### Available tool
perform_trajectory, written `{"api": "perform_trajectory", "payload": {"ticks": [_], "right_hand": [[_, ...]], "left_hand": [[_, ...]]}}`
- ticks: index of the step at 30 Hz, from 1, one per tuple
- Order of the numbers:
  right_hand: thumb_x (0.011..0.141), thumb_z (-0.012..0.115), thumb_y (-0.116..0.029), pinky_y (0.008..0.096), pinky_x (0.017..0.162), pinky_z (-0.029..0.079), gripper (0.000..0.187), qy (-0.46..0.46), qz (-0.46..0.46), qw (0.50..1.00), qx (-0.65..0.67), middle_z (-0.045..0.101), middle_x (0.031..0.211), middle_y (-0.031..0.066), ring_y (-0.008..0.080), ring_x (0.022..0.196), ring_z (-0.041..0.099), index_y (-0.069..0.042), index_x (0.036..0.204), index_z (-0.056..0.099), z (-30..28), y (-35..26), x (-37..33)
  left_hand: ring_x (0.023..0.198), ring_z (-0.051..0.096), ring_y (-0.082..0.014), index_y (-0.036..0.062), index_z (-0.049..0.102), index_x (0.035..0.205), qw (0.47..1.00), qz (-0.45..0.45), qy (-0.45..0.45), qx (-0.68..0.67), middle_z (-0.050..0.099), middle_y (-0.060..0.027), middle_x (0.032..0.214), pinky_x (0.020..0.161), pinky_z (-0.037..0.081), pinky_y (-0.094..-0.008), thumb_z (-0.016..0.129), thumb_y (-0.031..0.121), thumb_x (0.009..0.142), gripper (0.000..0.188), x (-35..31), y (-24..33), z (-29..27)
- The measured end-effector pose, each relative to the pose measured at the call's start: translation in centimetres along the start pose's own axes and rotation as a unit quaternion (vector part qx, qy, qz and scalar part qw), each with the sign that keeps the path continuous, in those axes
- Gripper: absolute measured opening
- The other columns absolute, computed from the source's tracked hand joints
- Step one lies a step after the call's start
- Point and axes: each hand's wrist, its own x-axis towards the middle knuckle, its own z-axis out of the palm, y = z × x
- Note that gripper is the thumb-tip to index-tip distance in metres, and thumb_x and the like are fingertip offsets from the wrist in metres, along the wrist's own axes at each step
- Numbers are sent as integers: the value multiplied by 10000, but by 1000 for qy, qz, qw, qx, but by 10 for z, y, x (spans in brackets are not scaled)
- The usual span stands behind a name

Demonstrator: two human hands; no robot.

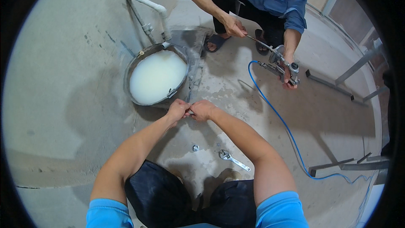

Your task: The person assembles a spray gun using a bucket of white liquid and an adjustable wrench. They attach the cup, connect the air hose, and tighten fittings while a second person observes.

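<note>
My left hand (pixel 179 110) and my right hand (pixel 202 110) meet just in front of a dark round tub (pixel 126 80) filled with cloudy whitish water (pixel 157 78). Both hands are closed, with fingertips pinched together around something small and pale that I cannot make out. On the floor below my hands lie a small round metal part (pixel 195 147) and an adjustable wrench (pixel 234 160). A small dark clip-like thing (pixel 171 93) sits at the tub's near rim.
Across from me a crouching person in a blue shirt (pixel 261 0) holds a metal tool (pixel 280 65) with a blue hose (pixel 276 112) running over the floor to the right. White pipes (pixel 147 3) come down the left wall behind the tub. Metal frame legs (pixel 333 86) stand at right.
</note>
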Motion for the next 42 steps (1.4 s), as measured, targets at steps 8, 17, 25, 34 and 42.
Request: {"api": "perform_trajectory", "payload": {"ticks": [8, 17, 25, 34, 42], "right_hand": [[891, 667, -389, 472, 910, 537, 463, 70, 118, 988, 73, 732, 1055, 189, 379, 1047, 685, -62, 1219, 682, -43, 49, -50], [996, 633, -266, 236, 585, 503, 384, 521, 360, 580, 512, 695, 998, 85, 108, 746, 649, -5, 1276, 610, -18, 72, -257], [916, 757, -278, 362, 889, 497, 517, 671, 283, 684, 49, 653, 1145, 100, 222, 1012, 596, -52, 1351, 592, -101, 80, -286], [881, 772, -245, 383, 810, 488, 358, 614, 328, 718, 7, 664, 1007, 119, 269, 934, 596, -39, 1160, 682, -120, 105, -257], [881, 742, -186, 377, 706, 443, 226, 631, 266, 723, 88, 602, 830, 100, 261, 799, 545, -8, 1003, 677, -116, 102, -263]], "left_hand": [[785, 608, -155, -1, 643, 1054, 929, 196, -67, 306, 664, -52, 903, 777, 522, -301, 671, 226, 966, 245, -33, 43, 39], [1056, 656, -345, 34, 613, 1216, 803, 462, -156, 343, 674, -176, 1114, 905, 515, -435, 654, 208, 938, 331, -87, 105, 112], [1225, 570, -375, 51, 520, 1381, 767, 537, -67, 345, 567, -182, 1363, 1018, 482, -451, 688, 173, 888, 536, -22, 125, 211], [1263, 538, -406, 64, 414, 1478, 783, 534, -28, 318, 478, -189, 1445, 1049, 472, -468, 696, 63, 835, 702, 12, 133, 272], [1124, 585, -414, 57, 397, 1455, 803, 504, -5, 319, 532, -203, 1215, 931, 505, -508, 704, 54, 805, 719, 9, 124, 283]]}}
